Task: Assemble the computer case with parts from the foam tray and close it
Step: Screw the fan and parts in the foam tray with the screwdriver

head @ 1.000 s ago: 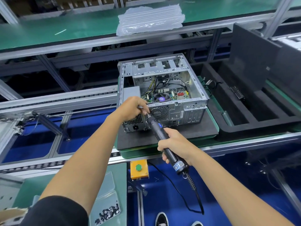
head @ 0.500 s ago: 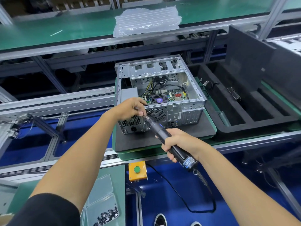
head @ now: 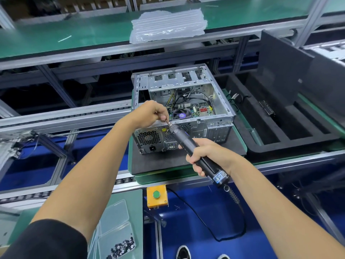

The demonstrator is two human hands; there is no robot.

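Observation:
The open metal computer case lies on a dark pad, its rear panel facing me and the motherboard visible inside. My right hand grips a black electric screwdriver, whose tip points up-left at the top edge of the rear panel above the power supply. My left hand pinches the screwdriver's tip, fingers closed around a small screw or the bit; which one I cannot make out. The black foam tray sits right of the case with long slots and a small metal part in it.
A clear box of dark screws lies at the lower left. A yellow box with a green button hangs on the conveyor's front rail. A bubble-wrap bag lies on the green upper shelf. The screwdriver's cord loops down below.
Both hands rose along the rear panel. The screwdriver tip moved from beside the lower fan grille up to the panel's top edge, and my left hand stayed pinched at the tip.

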